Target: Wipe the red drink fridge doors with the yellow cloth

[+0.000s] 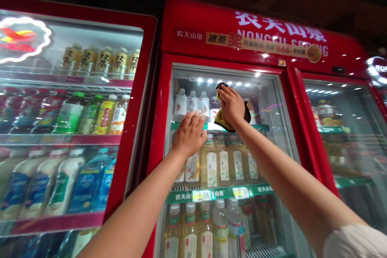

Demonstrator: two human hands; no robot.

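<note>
A red-framed drinks fridge with a glass door stands in front of me. My right hand presses a yellow cloth with a black edge against the upper part of the glass. Lower and to the left, my left hand rests on the same door with its fingers spread and nothing in it. Behind the glass, white-capped bottles stand on the top shelf, and pale yellow bottles fill the shelf below, partly hidden by my hands and forearms.
Another red-framed fridge with several shelves of bottles is at the left. To the right is a further glass door beyond a red post. A lit red sign panel runs above the doors.
</note>
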